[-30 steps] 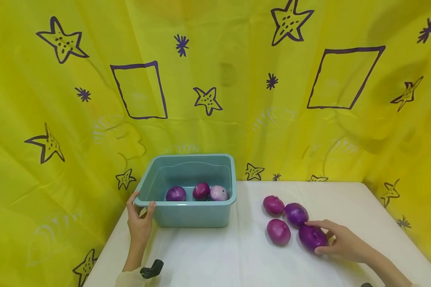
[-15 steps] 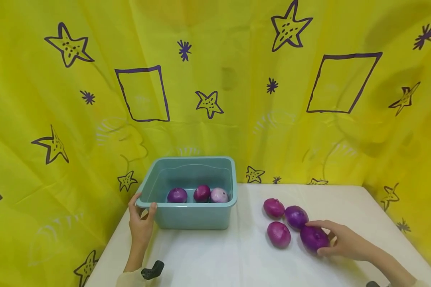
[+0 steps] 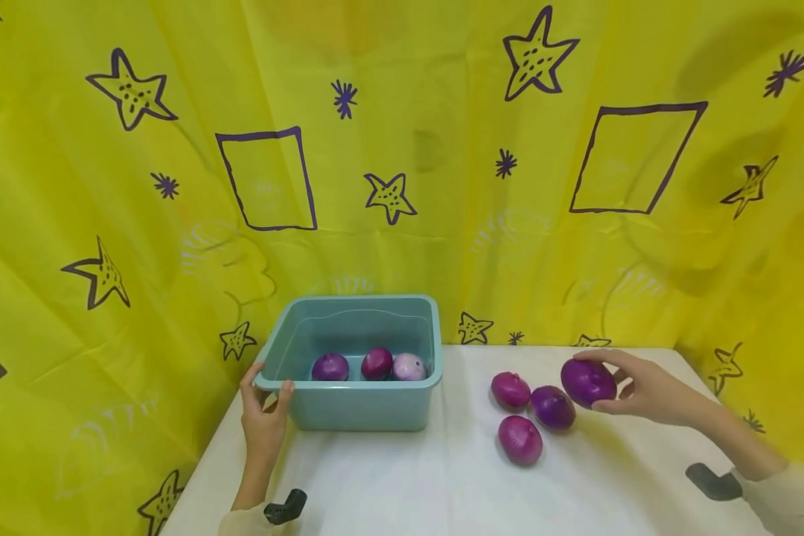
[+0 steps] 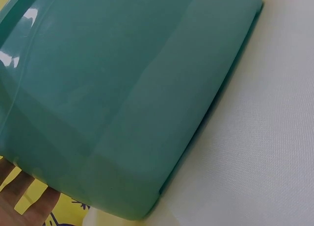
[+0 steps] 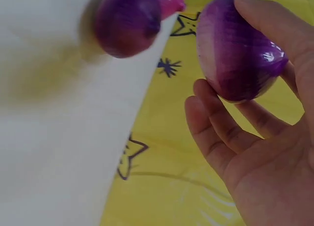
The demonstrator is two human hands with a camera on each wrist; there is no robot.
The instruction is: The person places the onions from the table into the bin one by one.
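My right hand holds a dark purple onion between thumb and fingertips, raised over the right side of the table. The right wrist view shows this onion with a paler band on one side. My left hand grips the front left corner of a teal plastic bin, thumb at the front rim. Inside the bin lie a purple onion, a dark magenta onion and a pale lilac onion.
On the white table, two magenta onions and a purple onion lie right of the bin, below and left of the held one. A yellow curtain with purple drawings hangs behind the table and along both sides.
My right hand has lifted the dark purple onion off the table, up and away from the other onions. My left hand stays on the bin's corner.
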